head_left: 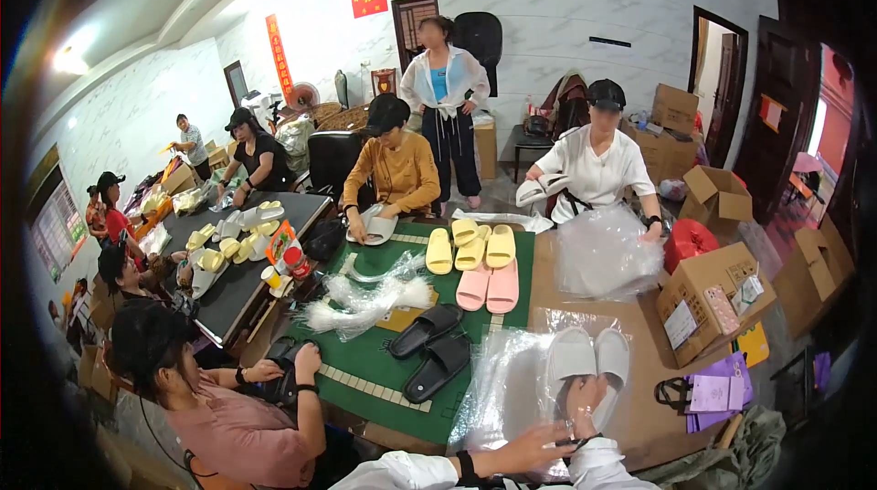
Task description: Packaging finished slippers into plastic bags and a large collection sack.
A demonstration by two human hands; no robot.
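Note:
A pair of white slippers (610,355) lies at the near right of the table, partly within a clear plastic bag (493,389). My right hand (585,401) grips the heel end of these slippers. Just left of it and closer to me, my left hand (533,447) pinches the bag's near edge; its fingertips are partly hidden by my right wrist. Black slippers (437,355) lie left of the bag on the green mat (365,380). Beyond them are pink slippers (488,286) and several yellow slippers (470,248).
A heap of clear bags (609,252) sits in front of a person in white across the table. Purple bags (717,394) and a cardboard box (713,303) stand at my right. Bundled clear strips (370,298) lie left. Other people handle slippers around both tables.

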